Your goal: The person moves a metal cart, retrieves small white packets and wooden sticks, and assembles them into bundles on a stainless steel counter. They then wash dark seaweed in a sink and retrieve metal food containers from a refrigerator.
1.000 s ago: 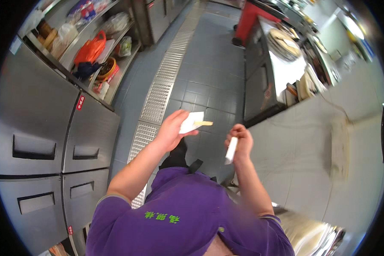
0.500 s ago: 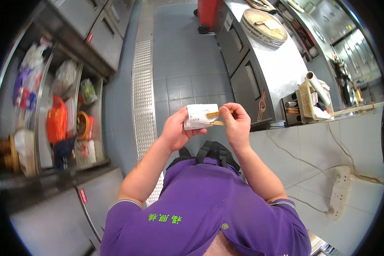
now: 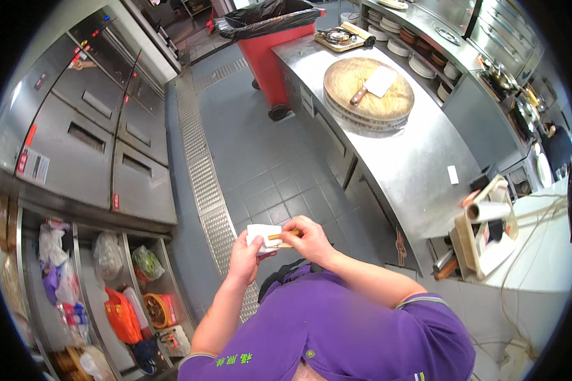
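My left hand (image 3: pixel 246 254) holds a small white paper packet (image 3: pixel 262 234) in front of my chest. My right hand (image 3: pixel 307 239) pinches thin wooden sticks (image 3: pixel 281 237) that poke out of the packet's right end. Both hands meet over the grey tiled floor (image 3: pixel 260 152). My purple shirt (image 3: pixel 330 330) fills the lower middle of the view.
A steel counter (image 3: pixel 419 165) runs along the right with a round wooden chopping board (image 3: pixel 368 95) and a cleaver (image 3: pixel 374 84) on it. A red bin (image 3: pixel 279 44) stands beyond. Steel fridge doors (image 3: pixel 108 146) and an open shelf of bagged goods (image 3: pixel 114 298) line the left. A floor drain grate (image 3: pixel 203 171) runs between.
My right hand, which held a white piece apart a second ago, has come to the packet and now grips the sticks. My head has turned, swinging the view toward the counter.
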